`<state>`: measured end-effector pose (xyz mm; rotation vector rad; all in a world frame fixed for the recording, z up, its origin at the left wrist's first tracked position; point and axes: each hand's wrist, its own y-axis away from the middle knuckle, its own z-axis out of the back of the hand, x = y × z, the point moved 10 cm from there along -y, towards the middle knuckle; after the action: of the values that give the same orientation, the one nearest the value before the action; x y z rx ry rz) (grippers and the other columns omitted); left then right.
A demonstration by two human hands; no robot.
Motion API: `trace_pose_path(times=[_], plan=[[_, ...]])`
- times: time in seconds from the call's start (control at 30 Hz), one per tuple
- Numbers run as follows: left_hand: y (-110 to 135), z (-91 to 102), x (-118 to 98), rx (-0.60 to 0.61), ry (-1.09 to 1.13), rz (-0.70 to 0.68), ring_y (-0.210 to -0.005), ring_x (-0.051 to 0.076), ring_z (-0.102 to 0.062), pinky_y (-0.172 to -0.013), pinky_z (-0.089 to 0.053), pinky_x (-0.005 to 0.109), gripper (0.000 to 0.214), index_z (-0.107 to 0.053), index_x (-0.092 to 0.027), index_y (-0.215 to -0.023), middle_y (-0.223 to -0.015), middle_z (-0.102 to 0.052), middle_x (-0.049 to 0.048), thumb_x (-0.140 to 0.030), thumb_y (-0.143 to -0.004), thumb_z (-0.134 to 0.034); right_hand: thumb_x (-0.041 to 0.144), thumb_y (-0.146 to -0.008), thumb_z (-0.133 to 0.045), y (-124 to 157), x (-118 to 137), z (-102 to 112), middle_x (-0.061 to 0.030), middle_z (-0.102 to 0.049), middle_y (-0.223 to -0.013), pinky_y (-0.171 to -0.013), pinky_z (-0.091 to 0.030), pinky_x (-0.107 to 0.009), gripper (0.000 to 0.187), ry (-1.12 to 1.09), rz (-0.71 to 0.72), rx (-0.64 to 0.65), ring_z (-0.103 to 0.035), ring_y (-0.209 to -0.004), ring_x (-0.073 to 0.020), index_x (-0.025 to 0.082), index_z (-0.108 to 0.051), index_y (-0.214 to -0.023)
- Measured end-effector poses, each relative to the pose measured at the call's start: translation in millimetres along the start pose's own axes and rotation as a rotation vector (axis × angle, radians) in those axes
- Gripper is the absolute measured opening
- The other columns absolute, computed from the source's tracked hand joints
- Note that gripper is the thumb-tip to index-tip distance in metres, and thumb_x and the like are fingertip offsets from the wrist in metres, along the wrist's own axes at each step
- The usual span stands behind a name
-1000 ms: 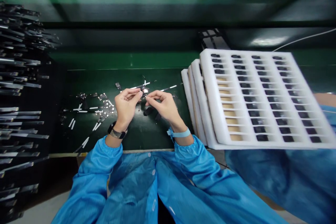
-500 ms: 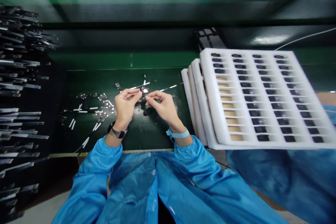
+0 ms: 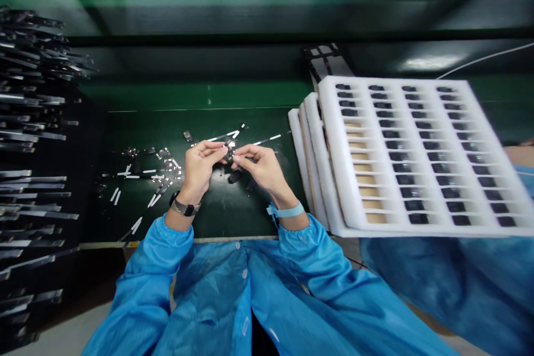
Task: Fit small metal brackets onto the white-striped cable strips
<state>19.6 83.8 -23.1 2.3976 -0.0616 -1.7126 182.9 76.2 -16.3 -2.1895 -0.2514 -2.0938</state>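
Note:
My left hand (image 3: pixel 201 166) and my right hand (image 3: pixel 259 167) meet over the dark green mat (image 3: pixel 217 211), fingertips pinched together on a small dark part (image 3: pixel 229 153) with a thin strip running up to the right. A watch sits on my left wrist and a blue strap on my right. Both sleeves are blue. Two small dark pieces (image 3: pixel 235 176) lie on the mat just under my right hand.
Loose white and silver strips (image 3: pixel 156 175) are scattered on the mat to the left. White foam trays (image 3: pixel 413 156) with rows of small dark parts are stacked at the right. Dark racks of strips (image 3: pixel 31 139) fill the left side. Another person's blue sleeve (image 3: pixel 459 283) is at lower right.
My hands have stayed together on the small part, with the fingers shifting slightly; the strip's end has tilted a little. The view has barely moved.

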Motion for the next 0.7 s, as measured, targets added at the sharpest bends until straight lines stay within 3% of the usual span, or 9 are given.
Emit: trace_pose_path(times=[0.47, 0.7], plan=[[0.9, -2.1, 1.7, 0.016, -0.019, -0.006, -0.063, 0.014, -0.07, -0.065, -0.059, 0.027, 0.03, -0.08, -0.017, -0.081, -0.075, -0.078, 0.0046, -0.032, -0.064, -0.099, 0.067, -0.08, -0.089, -0.7, -3.2, 0.0, -0.0045, -0.08, -0.076, -0.073, -0.061, -0.039, 0.046, -0.012, -0.019, 0.014, -0.074, -0.071, -0.0226, 0.023, -0.077, -0.087], [-1.0, 9.2, -6.6, -0.027, -0.012, -0.022, -0.065, 0.013, -0.071, -0.067, -0.058, 0.027, 0.033, -0.08, -0.016, -0.089, -0.083, -0.081, 0.0072, -0.033, -0.068, -0.098, 0.061, -0.083, -0.089, -3.2, 3.6, 2.0, -0.0052, -0.081, -0.085, -0.082, -0.062, -0.038, 0.043, -0.003, 0.013, -0.008, -0.078, -0.082, -0.0234, 0.022, -0.078, -0.095]])
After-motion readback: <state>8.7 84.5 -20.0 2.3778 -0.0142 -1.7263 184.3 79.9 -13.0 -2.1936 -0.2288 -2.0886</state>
